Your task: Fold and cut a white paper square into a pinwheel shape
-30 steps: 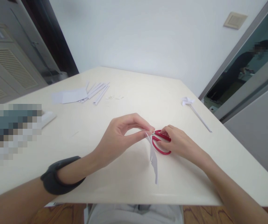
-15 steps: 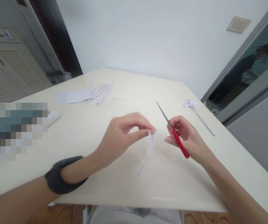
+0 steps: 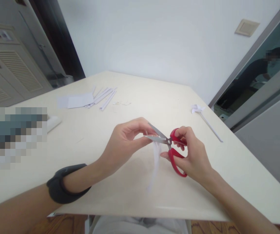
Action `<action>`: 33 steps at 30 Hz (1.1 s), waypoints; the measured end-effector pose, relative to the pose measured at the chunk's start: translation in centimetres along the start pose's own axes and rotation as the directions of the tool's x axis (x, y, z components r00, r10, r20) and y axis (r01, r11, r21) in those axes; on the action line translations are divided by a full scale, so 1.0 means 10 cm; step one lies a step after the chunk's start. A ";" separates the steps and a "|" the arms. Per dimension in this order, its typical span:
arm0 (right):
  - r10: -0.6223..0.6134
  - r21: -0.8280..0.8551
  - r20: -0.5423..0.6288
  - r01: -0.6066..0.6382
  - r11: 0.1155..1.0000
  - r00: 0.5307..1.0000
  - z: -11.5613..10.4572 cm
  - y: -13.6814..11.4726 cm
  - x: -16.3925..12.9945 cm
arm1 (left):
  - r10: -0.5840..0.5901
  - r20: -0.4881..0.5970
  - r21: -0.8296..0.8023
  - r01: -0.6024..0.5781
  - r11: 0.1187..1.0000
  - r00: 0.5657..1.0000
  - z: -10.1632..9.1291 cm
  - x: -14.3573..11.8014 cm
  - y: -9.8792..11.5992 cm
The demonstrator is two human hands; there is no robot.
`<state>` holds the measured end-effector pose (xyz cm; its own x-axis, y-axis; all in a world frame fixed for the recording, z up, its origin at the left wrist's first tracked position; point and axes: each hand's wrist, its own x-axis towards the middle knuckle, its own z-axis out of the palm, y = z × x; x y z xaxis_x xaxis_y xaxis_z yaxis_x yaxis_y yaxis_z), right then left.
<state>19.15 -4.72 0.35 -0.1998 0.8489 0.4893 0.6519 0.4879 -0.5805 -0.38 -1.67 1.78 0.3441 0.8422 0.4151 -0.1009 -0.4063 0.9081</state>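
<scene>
Between thumb and fingertips, my left hand (image 3: 127,139) pinches a thin white paper strip (image 3: 155,162), whose long end hangs down and looks blurred. My right hand (image 3: 193,151) has its fingers in the handles of red-handled scissors (image 3: 169,142). The blades are spread and point left, one on each side of the top of the strip, close to the left fingertips. Whether the blades touch the paper I cannot tell.
Rolled paper sticks (image 3: 105,96) and flat paper sheets (image 3: 80,100) lie at the back left, with small paper scraps (image 3: 122,103) beside them. A paper pinwheel (image 3: 197,109) on a stick rests at the right. Behind the table (image 3: 140,208) stands a wall; a person (image 3: 252,73) is beyond the opening at right.
The scissors have moved left to the strip, turned, and opened from closed blades. My left hand has stayed nearly in place; the strip's hanging end has swung slightly right.
</scene>
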 end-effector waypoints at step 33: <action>-0.006 -0.125 -0.074 -0.003 0.992 0.997 0.01 0.02 0.00 | 0.068 -0.004 0.072 -0.068 0.995 0.998 0.02 0.01 0.02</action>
<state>19.22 -4.61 0.15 -0.1490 0.8287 0.5395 0.7388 0.4559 -0.4963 -0.23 -1.77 2.00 0.3327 0.8140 0.4760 -0.0568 -0.4866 0.8718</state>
